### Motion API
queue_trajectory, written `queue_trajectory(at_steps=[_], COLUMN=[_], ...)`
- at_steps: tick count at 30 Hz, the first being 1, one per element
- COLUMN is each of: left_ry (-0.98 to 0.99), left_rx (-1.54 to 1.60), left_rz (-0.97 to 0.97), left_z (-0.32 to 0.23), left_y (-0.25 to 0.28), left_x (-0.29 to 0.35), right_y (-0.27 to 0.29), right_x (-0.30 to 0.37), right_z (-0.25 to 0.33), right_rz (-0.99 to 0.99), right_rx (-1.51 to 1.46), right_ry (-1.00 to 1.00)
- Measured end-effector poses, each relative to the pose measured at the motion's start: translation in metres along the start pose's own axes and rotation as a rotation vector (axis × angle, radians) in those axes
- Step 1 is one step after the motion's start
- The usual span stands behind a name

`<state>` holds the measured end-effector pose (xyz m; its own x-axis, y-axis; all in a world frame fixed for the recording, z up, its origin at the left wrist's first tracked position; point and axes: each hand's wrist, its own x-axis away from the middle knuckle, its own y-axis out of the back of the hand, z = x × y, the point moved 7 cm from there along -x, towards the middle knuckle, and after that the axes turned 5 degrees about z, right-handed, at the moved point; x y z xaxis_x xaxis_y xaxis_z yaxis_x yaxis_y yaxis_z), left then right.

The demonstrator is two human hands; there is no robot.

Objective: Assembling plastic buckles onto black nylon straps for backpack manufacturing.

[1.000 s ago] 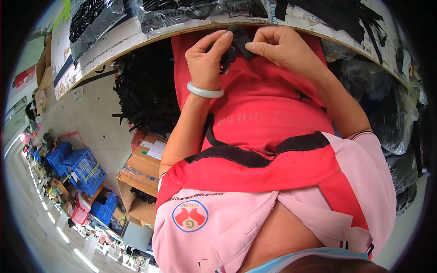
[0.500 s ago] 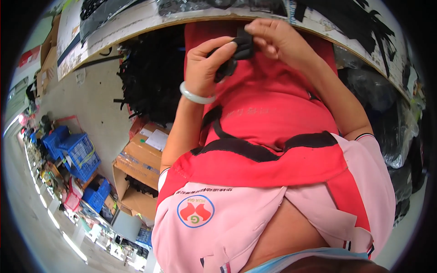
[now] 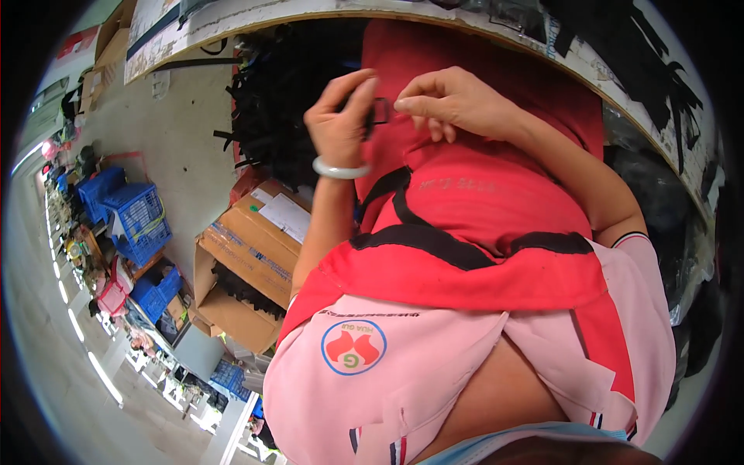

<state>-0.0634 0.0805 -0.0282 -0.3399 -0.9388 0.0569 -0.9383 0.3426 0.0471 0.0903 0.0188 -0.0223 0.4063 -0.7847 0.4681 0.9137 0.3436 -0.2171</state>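
Over my lap, my left hand (image 3: pixel 339 116) is closed, a pale bangle (image 3: pixel 341 168) around its wrist. A small black rectangular buckle (image 3: pixel 380 111) sticks out beside its fingers. Whatever else is in that hand is lost against the dark pile behind it. Across a short gap to the right, my right hand (image 3: pixel 457 105) has thumb and forefinger pinched together, the other fingers curled below. Nothing shows between its fingertips, and it is apart from the buckle. Beneath both hands lies my red apron (image 3: pixel 480 178).
A worktable (image 3: pixel 310 17) with black strips (image 3: pixel 659 70) on it curves across the far side. To the left are a heap of black straps (image 3: pixel 271 116), an open cardboard box (image 3: pixel 252 248) and blue crates (image 3: pixel 136 221). Plastic-wrapped dark bundles (image 3: pixel 647 170) stand at right.
My hands have drawn apart; the right one has let go of the black piece and the left has moved slightly left and down. The view has shifted a little.
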Motion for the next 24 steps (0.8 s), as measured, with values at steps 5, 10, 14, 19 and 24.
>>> queue_trajectory(at_steps=[5,10,14,19,24], left_ry=[0.365,0.346,0.296,0.644,0.641], left_rx=[0.46,0.1,-0.001,0.305,0.528], left_rz=[0.163,0.496,0.73,0.656,0.649], left_z=[0.008,0.015,0.016,0.036,0.033], left_y=[-0.073,-0.096,-0.121,-0.121,-0.136], left_x=[-0.004,0.0,0.002,0.001,-0.003], right_y=[0.034,0.057,0.062,0.118,0.196], right_x=[0.022,0.055,0.064,0.115,0.134], right_z=[-0.007,-0.013,-0.021,0.019,0.019], right_rz=[-0.134,-0.229,-0.252,-0.823,-1.208], right_rx=[-0.144,0.127,0.13,0.749,1.266], right_ry=[0.041,-0.011,0.103,0.433,0.345])
